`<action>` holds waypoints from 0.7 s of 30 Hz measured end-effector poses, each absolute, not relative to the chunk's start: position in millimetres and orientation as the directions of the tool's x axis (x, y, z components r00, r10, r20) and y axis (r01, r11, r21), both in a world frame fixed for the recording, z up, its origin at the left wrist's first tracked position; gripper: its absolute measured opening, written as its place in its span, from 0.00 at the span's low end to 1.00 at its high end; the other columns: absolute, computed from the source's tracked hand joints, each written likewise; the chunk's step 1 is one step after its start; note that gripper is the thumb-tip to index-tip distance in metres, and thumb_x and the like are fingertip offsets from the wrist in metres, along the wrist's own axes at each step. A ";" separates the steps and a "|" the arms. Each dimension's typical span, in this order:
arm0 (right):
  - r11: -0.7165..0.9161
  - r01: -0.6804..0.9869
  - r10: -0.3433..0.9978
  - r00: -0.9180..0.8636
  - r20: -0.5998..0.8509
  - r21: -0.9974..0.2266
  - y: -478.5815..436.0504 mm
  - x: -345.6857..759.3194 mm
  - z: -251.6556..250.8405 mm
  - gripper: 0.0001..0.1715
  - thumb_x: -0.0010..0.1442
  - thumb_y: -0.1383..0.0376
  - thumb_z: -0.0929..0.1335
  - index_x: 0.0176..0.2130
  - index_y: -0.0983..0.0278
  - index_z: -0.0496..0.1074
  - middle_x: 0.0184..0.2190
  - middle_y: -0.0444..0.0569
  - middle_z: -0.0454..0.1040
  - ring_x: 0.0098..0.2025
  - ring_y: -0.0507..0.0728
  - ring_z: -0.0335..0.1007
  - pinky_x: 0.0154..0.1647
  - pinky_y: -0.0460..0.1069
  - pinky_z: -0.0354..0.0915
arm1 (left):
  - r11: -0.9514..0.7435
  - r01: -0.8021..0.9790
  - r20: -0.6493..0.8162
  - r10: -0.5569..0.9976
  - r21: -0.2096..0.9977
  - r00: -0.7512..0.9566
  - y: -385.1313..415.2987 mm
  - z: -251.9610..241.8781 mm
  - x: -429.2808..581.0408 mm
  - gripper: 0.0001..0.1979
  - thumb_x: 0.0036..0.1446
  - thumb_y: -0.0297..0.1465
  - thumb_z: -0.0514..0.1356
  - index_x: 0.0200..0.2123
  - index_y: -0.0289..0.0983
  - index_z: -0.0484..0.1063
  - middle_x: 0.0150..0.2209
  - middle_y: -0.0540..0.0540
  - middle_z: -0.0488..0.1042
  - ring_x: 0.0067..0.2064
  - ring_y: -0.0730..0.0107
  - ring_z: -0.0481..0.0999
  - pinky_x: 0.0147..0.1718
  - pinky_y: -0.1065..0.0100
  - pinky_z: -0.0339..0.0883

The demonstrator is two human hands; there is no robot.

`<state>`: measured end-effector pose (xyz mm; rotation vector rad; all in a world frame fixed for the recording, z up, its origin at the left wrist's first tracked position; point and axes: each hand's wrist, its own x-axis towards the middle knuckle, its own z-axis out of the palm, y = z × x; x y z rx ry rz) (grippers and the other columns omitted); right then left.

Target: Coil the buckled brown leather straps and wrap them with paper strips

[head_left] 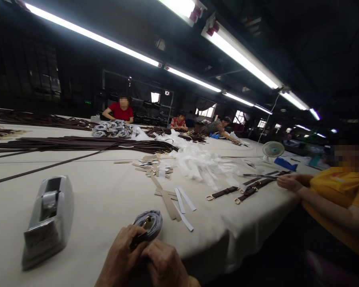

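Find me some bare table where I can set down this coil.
The widest free patch of pale tablecloth lies between the tape dispenser and the loose strips, left of the coil. A smaller one sits between those strips and the buckled straps. Farther back it's crowded with the plastic heap and long dark straps.

tape dispenser [48,225]: 1 | fan [273,149]: 1 | own hands [122,248] [166,261]: 2 | held coil [157,228]: 1 | nearby co-workers [122,113] [178,122] [217,127] [336,191]: 4
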<state>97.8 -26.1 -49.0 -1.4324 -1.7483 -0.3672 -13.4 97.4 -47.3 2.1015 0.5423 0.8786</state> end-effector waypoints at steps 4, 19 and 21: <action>0.267 0.962 0.624 -0.126 0.771 -0.059 -24.3 97.6 -33.5 0.13 0.63 0.66 0.59 0.30 0.61 0.69 0.25 0.46 0.69 0.28 0.56 0.67 0.27 0.50 0.60 | -0.599 0.054 0.380 0.573 0.799 0.726 100.3 -51.7 -17.7 0.07 0.54 0.36 0.61 0.31 0.41 0.77 0.33 0.45 0.75 0.39 0.55 0.72 0.41 0.57 0.66; 0.220 0.748 0.759 0.272 0.591 -0.626 -26.1 132.6 -9.1 0.05 0.64 0.69 0.68 0.35 0.61 0.72 0.35 0.46 0.73 0.37 0.55 0.72 0.37 0.48 0.69 | -0.638 -0.044 0.368 0.385 0.769 0.847 91.6 -32.8 -34.2 0.15 0.54 0.18 0.56 0.41 0.40 0.73 0.42 0.47 0.74 0.46 0.61 0.69 0.47 0.62 0.62; 0.277 0.802 0.783 0.132 0.608 -0.530 -39.3 132.3 -4.8 0.07 0.66 0.70 0.66 0.39 0.60 0.72 0.37 0.48 0.74 0.41 0.56 0.72 0.42 0.49 0.69 | -0.649 -0.037 0.370 0.385 0.760 0.846 90.6 -30.9 -34.5 0.16 0.55 0.17 0.55 0.42 0.40 0.73 0.41 0.46 0.74 0.46 0.61 0.69 0.47 0.62 0.63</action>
